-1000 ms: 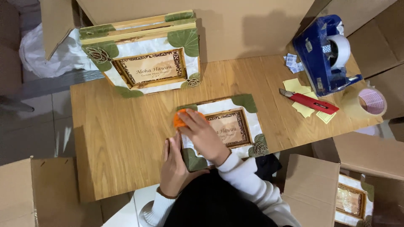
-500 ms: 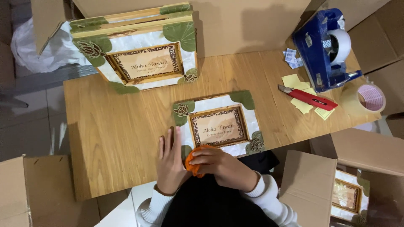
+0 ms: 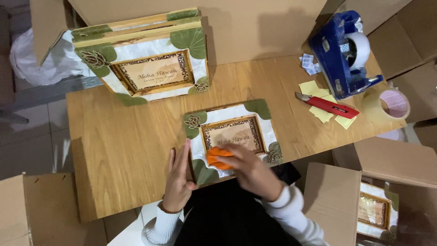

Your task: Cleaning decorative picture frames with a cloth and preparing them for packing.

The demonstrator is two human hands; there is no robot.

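The left hand (image 3: pixel 178 182) lies flat and open on the table (image 3: pixel 114 150), fingers against the left edge of the picture frame (image 3: pixel 232 134), apparently bracing it. The right hand (image 3: pixel 248 168) is closed around an orange cloth (image 3: pixel 217 158), pressing it onto the frame's near-left part. The frame lies flat at the table's near edge, within easy reach.

Two bare hands, no gloves, rings or watch visible. Left hand (image 3: pixel 178 182): fingers (image 3: pixel 185 152) long and sharply outlined. Right hand (image 3: pixel 248 169): blurred, detail of the fingers cannot be told. Both arms in white long sleeves of ribbed knit fabric; left sleeve (image 3: pixel 160 223) ends in a snug ribbed cuff at the wrist, right sleeve (image 3: pixel 291 212) looser and creased. Dark, near-black garment (image 3: pixel 227 218) covers the torso or lap between the sleeves.
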